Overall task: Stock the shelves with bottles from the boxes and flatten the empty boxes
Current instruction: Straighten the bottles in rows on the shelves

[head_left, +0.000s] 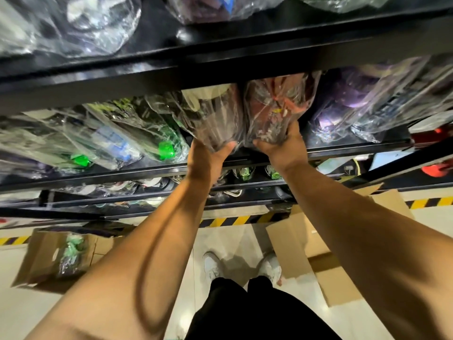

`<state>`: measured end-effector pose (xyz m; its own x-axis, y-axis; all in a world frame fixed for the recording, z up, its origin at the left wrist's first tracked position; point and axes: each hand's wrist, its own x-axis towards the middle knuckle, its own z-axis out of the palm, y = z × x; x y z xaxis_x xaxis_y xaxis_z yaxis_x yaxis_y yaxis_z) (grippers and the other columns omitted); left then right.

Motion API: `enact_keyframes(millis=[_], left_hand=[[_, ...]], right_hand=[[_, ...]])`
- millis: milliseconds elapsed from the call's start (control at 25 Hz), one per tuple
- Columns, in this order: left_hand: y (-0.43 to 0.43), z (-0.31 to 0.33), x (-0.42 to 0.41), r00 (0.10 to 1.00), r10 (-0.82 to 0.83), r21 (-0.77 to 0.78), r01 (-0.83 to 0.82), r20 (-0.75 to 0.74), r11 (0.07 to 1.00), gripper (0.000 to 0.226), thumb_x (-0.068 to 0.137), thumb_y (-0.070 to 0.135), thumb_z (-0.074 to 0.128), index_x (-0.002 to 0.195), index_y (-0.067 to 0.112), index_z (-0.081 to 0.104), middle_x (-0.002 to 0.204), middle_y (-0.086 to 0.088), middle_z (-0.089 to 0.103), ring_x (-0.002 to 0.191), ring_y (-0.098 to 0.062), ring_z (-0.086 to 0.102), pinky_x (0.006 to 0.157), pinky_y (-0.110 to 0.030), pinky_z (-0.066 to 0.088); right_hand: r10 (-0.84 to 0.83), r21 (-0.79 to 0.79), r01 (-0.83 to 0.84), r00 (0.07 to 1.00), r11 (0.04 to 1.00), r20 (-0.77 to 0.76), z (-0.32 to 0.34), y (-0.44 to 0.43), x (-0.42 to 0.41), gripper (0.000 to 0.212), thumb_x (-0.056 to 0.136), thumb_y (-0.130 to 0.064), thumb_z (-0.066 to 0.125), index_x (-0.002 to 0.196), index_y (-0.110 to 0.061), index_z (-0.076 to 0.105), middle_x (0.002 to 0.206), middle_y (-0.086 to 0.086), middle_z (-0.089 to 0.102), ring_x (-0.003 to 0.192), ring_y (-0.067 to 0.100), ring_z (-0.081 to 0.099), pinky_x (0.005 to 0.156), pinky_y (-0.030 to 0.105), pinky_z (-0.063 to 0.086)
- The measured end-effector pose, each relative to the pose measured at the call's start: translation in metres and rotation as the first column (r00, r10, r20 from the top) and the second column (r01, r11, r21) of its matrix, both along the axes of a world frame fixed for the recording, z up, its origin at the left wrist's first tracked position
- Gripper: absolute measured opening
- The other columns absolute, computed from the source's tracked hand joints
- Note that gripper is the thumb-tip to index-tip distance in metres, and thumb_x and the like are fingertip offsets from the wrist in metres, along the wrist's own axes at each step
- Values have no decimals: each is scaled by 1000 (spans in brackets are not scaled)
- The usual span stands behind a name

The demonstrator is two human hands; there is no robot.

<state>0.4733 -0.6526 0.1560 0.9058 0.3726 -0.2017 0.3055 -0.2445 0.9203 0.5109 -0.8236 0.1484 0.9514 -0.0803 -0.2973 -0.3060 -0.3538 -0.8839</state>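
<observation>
- Black shelf (122, 172): green-capped bottles (157, 139) left of my fingers (293, 130), purple packs (343, 111) right.
- Floor (235, 239) below: open box (44, 253) left, flat cardboard (294, 246) right.

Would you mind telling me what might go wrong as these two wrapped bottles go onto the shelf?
Slip: the left hand and right hand grip only the near ends of the dark wrapped bottle and the reddish wrapped bottle, and the plastic looks slick. Crowding: the shelf is packed, so pushing may nudge the green-capped bottles alongside. Trip: loose cardboard lies by the white shoes.
</observation>
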Motion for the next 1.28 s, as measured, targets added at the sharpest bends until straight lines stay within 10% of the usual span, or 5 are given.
enact_keyframes(millis=[360,480,760,1000,1280], left_hand=[[-18,-5,-28,970,183,296,-130,-160,946,101,59,50,88,141,20,38,130,-2,54,119,-20,54,105,-40,45],[-61,-8,-75,968,246,323,-216,-54,921,65,69,27,89,119,6,54,104,-8,57,93,-26,57,85,-48,51],[-161,13,-38,934,-344,76,351,-94,933,72,77,31,84,136,19,45,135,-3,47,118,-16,52,97,-28,45],[-206,22,51,964,-212,145,236,-161,961,108,69,43,87,150,13,23,150,-12,36,136,-28,41,104,-31,38],[-212,6,78,968,-186,154,213,-170,965,63,72,47,85,112,2,64,108,-7,70,100,-21,67,72,-23,47]], right_hand=[[-2,86,8,998,996,-66,2,-11,-14,109,59,-31,93,148,-26,30,147,2,39,130,15,48,111,33,41],[-36,59,41,995,997,-88,7,-39,-40,80,77,-13,83,144,-18,39,138,1,43,104,4,58,88,6,44],[-354,-167,363,931,917,84,11,-148,-35,58,83,-25,77,131,-13,47,121,7,50,100,18,55,88,28,46],[-270,-236,296,953,926,137,-1,-187,28,100,60,-50,89,140,-13,40,137,9,50,130,23,47,109,37,40],[-309,-123,328,939,937,155,-24,-192,65,106,45,-64,85,135,-22,48,120,-3,66,111,14,65,95,38,55]])
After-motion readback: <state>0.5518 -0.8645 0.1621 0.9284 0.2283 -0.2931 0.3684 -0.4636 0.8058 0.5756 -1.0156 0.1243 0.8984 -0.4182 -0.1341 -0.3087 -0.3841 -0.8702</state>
